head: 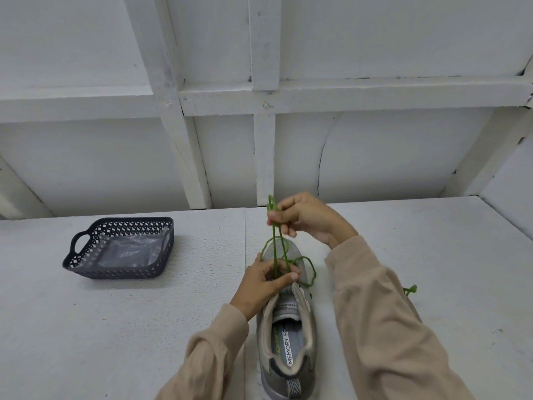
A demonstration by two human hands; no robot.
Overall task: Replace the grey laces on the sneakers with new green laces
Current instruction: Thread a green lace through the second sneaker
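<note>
One sneaker (288, 350) is all I can see, lying on the counter (115, 327) with its heel toward me and its toe pointing away; the other of the pair is out of view, so I cannot say how it stands. No grey lace shows on this sneaker or anywhere near it, so I judge the stripping is done here and I am part way through the lacing. The green lace (275, 249) runs up from the front eyelets in two strands. My right grip (305, 217) pinches them above the toe and draws them taut, and loose loops spill to either side of the toe. My left grip (268, 280) is curled over the throat of the sneaker, pinning the lace where the strands cross, thumb laid across the tongue. The eyelets nearer the collar look bare, though my left grip hides the lower ones, so I reckon most rows are left to thread, then the tying. A green end (410, 290) peeks out past my right sleeve; whether it is this lace's tail or a second lace I cannot tell. Well off to the left sits a dark basket (115, 272) with clear plastic (129, 252) in it.
</note>
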